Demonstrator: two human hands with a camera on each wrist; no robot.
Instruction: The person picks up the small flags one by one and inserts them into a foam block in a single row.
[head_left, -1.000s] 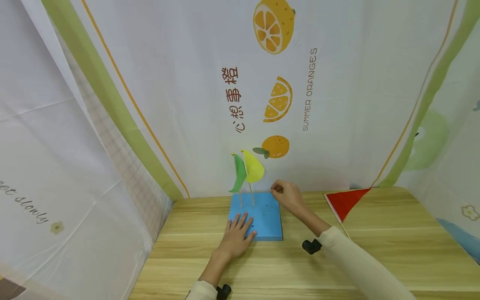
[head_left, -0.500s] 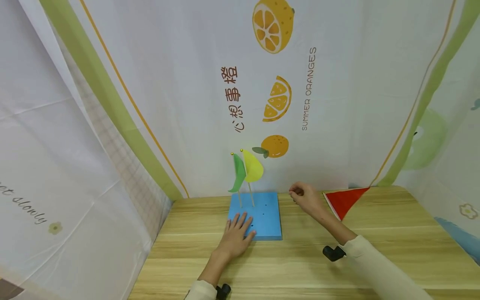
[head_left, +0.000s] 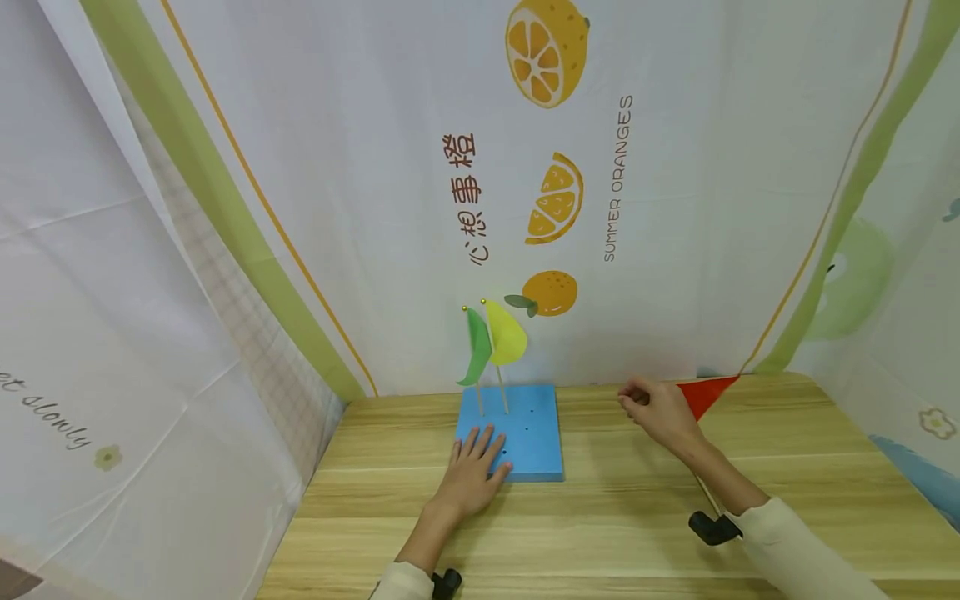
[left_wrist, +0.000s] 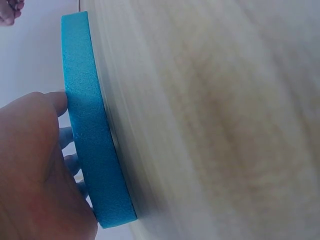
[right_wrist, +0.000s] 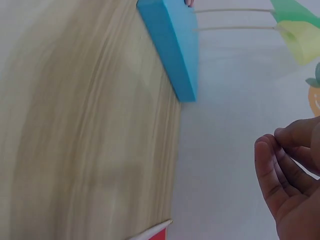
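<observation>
My left hand rests with spread fingers on the near left part of a blue foam board. In the left wrist view its thumb lies at the top edge of the board. A green flag and a yellow flag stand upright on thin sticks set into the board's far left part. My right hand is in the air right of the board, fingers loosely curled with nothing between them. Behind it, partly hidden, a red triangular flag lies on the table with its stick.
Several small dark holes dot the board's top. The wooden table meets a white printed curtain at the back, and more cloth hangs at both sides. A black wrist mount sits below the right forearm.
My right hand has moved rightward from above the board's far right corner to in front of the red flag. The left hand and both standing flags stay in place.
</observation>
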